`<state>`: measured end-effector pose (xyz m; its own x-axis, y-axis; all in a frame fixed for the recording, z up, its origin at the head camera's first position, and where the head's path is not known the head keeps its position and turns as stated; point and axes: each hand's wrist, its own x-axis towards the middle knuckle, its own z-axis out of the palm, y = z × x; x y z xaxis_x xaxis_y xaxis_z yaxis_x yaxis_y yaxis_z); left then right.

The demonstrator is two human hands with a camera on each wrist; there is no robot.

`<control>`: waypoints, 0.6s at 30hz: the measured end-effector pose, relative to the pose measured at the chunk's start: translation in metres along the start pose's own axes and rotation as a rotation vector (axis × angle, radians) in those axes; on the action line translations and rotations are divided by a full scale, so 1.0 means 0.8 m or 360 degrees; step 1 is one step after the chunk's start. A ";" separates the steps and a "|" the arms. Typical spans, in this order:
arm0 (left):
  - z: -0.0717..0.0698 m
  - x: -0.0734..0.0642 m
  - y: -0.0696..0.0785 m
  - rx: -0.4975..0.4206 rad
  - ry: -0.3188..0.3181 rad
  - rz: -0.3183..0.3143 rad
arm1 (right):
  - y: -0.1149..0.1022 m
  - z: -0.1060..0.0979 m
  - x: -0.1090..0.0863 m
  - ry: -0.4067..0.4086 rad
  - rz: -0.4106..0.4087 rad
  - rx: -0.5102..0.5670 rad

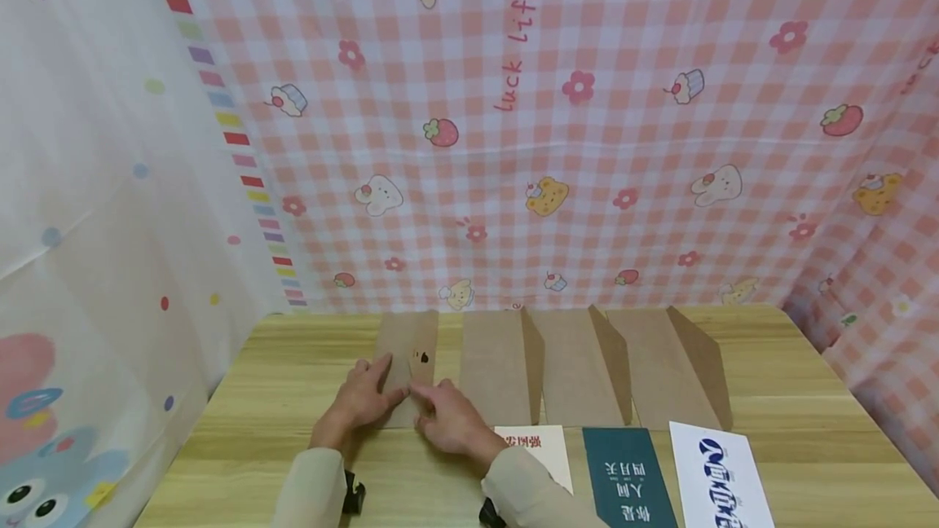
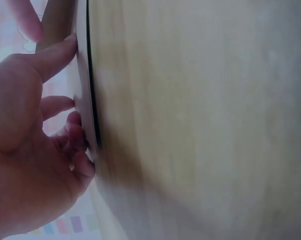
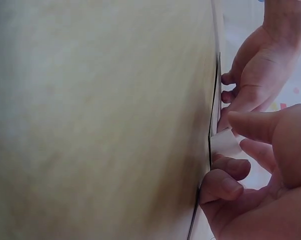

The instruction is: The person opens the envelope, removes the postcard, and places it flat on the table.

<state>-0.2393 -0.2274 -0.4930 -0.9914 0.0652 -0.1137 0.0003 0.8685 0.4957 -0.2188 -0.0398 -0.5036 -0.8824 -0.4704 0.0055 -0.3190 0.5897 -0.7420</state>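
A brown kraft-paper envelope (image 1: 399, 328) lies at the left of the row, its flap folded over and marked with a small dark print. My left hand (image 1: 364, 394) rests on this envelope, fingertips spread along its left part and thumb toward the middle. Beside the flap's lower edge is my right hand (image 1: 453, 418), its index finger reaching the paper and the lower fingers curled. The right wrist view catches a pale bit of flap (image 3: 224, 143) standing up at the thumb and index finger (image 3: 258, 154); whether they pinch it is unclear.
Three more brown envelopes with open flaps lie rightward: one (image 1: 491, 365), a second (image 1: 579, 369) and a third (image 1: 660, 365). In front are a cream card (image 1: 539, 451), a dark green card (image 1: 623, 438) and a white card (image 1: 697, 455). A patterned cloth (image 1: 513, 145) hangs behind the wooden table (image 1: 242, 406).
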 end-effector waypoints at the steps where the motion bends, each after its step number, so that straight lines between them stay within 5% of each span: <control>1: -0.001 0.000 0.000 0.0002 -0.0008 -0.0002 | 0.000 0.000 0.000 -0.0001 0.0000 -0.0005; 18: -0.001 0.005 -0.004 -0.0032 -0.0035 -0.0030 | -0.003 -0.011 -0.005 0.0042 0.0039 0.0111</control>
<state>-0.2431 -0.2301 -0.4943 -0.9880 0.0600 -0.1422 -0.0213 0.8596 0.5105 -0.2175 -0.0332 -0.4960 -0.8988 -0.4383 0.0037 -0.2730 0.5530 -0.7872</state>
